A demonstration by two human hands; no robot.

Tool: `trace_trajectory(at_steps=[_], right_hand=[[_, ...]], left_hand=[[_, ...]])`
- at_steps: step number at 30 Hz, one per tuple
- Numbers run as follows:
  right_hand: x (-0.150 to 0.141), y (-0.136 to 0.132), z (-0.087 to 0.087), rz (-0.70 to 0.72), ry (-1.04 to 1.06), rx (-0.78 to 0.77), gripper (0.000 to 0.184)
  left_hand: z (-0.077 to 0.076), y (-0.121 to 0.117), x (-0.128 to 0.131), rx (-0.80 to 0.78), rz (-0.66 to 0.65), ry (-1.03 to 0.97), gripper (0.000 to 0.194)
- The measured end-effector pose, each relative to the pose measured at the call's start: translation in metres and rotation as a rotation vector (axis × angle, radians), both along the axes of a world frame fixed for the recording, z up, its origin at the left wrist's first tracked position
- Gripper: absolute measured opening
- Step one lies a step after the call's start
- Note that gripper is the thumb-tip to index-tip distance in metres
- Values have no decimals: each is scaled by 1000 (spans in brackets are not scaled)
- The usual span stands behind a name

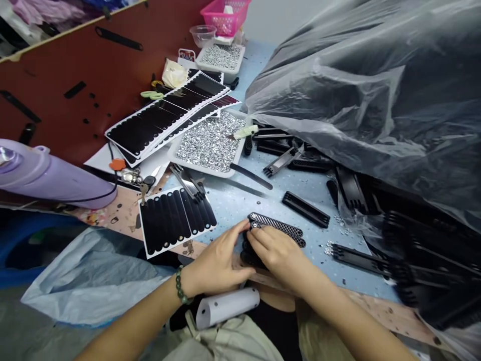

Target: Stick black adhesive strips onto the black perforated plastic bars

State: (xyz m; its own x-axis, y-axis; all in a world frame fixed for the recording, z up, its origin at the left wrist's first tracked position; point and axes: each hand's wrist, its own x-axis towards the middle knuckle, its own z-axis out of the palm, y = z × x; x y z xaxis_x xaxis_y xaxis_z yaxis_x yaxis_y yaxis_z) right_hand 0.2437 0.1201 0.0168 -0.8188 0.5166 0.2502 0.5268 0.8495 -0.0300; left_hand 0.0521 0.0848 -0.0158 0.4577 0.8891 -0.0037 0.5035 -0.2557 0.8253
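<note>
Card [187, 56]: print illegible | left fingers [236, 232]: spread | right fingers [263, 237]: curled at patterned bars [280, 224], pinch unclear

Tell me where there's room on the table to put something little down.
There's a small patch between the near tray, the near sheet and the left hand, with tiny specks. Another lies between the lone handle and the right arm. Crowded: right, where handles heap by the plastic; back, where sheets overlap the tray.
</note>
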Motion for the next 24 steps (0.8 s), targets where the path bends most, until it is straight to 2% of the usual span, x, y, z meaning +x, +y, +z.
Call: trace_trajectory(at_steps=[2, 3, 9, 13, 15, 18, 24], right_hand=[[-2, 5, 3, 84, -87, 34, 22], [-3, 8, 6, 129, -133, 54, 20], [-17, 29, 28, 448, -388, 205, 17], [-23, 41, 37, 613, -420, 246, 20], [-19, 43, 39, 599, -388, 248, 21], [-8, 43, 37, 484, -299, 200, 24], [4, 26, 17, 216, -153, 131, 27]], left_hand=[[-5, -2, 3, 30, -11, 3, 111], [-8, -2, 4, 50, -1, 5, 113], [-21, 0, 7, 128, 33, 4, 106], [-25, 1, 7, 166, 52, -4, 108], [-26, 1, 8, 175, 53, -11, 110], [-25, 1, 8, 172, 42, -38, 112], [-22, 2, 7, 171, 53, -66, 110]])
